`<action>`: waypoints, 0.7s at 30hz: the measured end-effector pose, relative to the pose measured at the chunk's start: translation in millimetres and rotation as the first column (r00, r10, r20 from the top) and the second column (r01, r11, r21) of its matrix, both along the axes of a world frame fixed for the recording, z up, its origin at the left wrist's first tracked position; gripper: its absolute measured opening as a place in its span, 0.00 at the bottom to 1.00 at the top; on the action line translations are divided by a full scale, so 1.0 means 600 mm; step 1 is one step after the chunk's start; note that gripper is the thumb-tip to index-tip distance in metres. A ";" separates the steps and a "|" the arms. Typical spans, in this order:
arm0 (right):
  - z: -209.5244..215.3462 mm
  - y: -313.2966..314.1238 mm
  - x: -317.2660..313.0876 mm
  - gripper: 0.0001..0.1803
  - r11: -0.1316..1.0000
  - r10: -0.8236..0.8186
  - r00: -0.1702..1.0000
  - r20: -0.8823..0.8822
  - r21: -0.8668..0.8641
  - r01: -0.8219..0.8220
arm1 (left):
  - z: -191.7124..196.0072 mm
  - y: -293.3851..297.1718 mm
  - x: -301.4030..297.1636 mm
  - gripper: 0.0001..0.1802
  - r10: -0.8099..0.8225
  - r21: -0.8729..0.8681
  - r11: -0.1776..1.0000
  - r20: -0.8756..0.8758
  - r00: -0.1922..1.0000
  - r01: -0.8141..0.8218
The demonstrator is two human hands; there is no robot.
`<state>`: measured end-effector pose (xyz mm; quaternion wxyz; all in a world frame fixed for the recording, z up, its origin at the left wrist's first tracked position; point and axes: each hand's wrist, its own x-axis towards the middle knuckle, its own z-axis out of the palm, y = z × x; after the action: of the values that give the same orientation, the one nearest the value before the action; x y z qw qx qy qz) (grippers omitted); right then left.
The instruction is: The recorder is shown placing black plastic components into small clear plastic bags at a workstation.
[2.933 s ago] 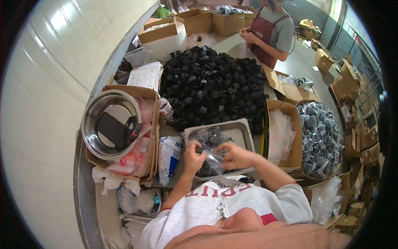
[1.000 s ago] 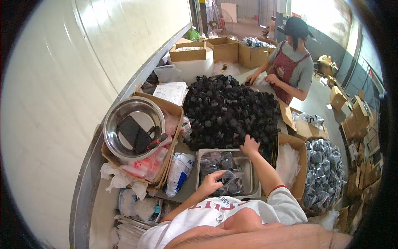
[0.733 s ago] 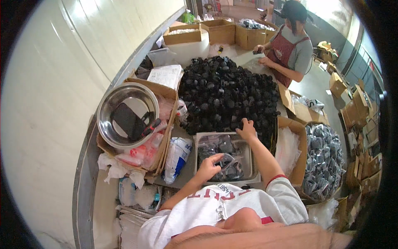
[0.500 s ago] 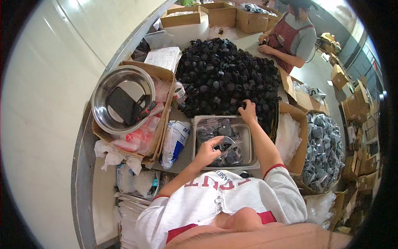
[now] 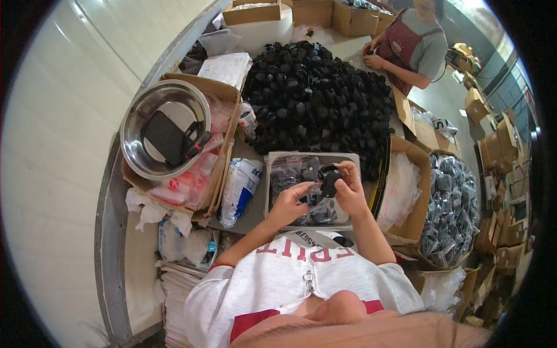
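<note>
My right hand (image 5: 351, 194) grips a small black part (image 5: 329, 181) with a rounded, loop-like top; its exact kind is unclear. Close beside it, my left hand (image 5: 289, 204) pinches a small clear plastic bag (image 5: 316, 189), only partly visible against the dark things behind. Both hands are above a rectangular metal tray (image 5: 355, 159), where several bagged dark parts (image 5: 296, 168) lie. Just beyond the tray spreads a large heap of similar black parts (image 5: 316, 95).
At left, a steel bowl (image 5: 129, 124) with dark items rests on a cardboard box (image 5: 229, 93). A blue-and-white bag (image 5: 239, 188) lies beside the tray. To the right are a box of clear bags (image 5: 401, 188) and bagged parts (image 5: 449, 203). A co-worker (image 5: 415, 49) stands across.
My right hand has come back from the heap to above the tray, now with a black part in it. My left hand stays over the tray with the clear bag.
</note>
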<state>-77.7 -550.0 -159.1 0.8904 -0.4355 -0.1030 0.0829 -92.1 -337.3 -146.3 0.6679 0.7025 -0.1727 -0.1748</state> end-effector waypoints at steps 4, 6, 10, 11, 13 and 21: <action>0.037 0.031 -0.011 0.18 0.949 -0.013 0.950 0.312 -0.295 0.110 | 0.028 0.000 -0.002 0.33 -0.008 0.142 0.990 -0.057 0.998 0.017; 0.038 0.034 -0.016 0.17 0.885 0.054 0.920 0.389 -0.445 0.136 | 0.023 0.000 -0.002 0.33 -0.036 0.202 0.978 -0.111 0.993 0.058; 0.056 0.037 -0.021 0.14 0.926 -0.375 0.923 0.089 -0.019 0.377 | -0.023 0.006 -0.002 0.33 0.027 0.027 0.999 0.013 1.000 -0.027; 0.079 0.032 -0.018 0.16 0.863 -0.493 0.850 -0.186 0.014 0.504 | -0.028 0.005 -0.008 0.33 0.071 -0.012 0.997 0.010 0.997 -0.071; 0.109 0.013 -0.016 0.18 0.936 -0.313 0.914 -0.258 0.080 0.343 | -0.019 -0.001 -0.011 0.33 0.094 0.032 0.995 0.032 0.995 -0.095; 0.109 0.020 -0.029 0.28 0.259 0.197 0.956 0.220 -0.952 0.166 | -0.024 0.001 -0.007 0.35 0.165 0.055 0.985 -0.018 0.986 -0.164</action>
<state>-94.9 -537.9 -93.7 0.4128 -0.8926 -0.1666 0.0713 -96.4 -336.4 -160.9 0.6630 0.7299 -0.1021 -0.1314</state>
